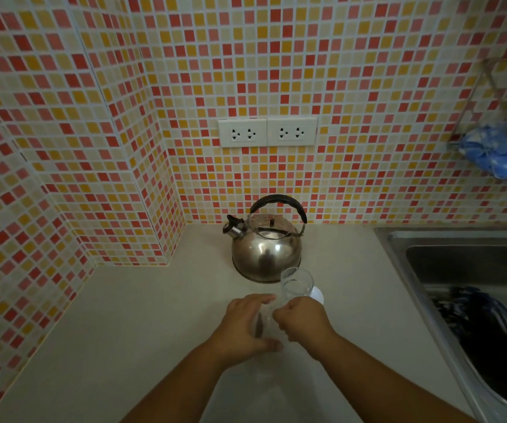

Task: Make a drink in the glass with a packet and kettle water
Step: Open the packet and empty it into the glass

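A steel kettle (pixel 266 248) with a black arched handle stands at the back of the counter, its spout pointing left. A clear empty glass (pixel 296 283) is just in front of it, touching the far side of my right hand (pixel 302 322). My left hand (pixel 244 325) curls its fingers and thumb around a pale, blurred packet (pixel 262 319) with a dark mark on it. The right hand's fingers are closed, pinching the packet's right edge. The packet's shape is smeared and hard to read.
A pale counter (pixel 124 331) runs into a tiled corner on the left. A steel sink (pixel 447 248) with dark striped cloth (pixel 490 325) lies at the right. Two wall sockets (pixel 267 132) sit above the kettle. A wire rack holding blue cloth (pixel 490 154) hangs at upper right.
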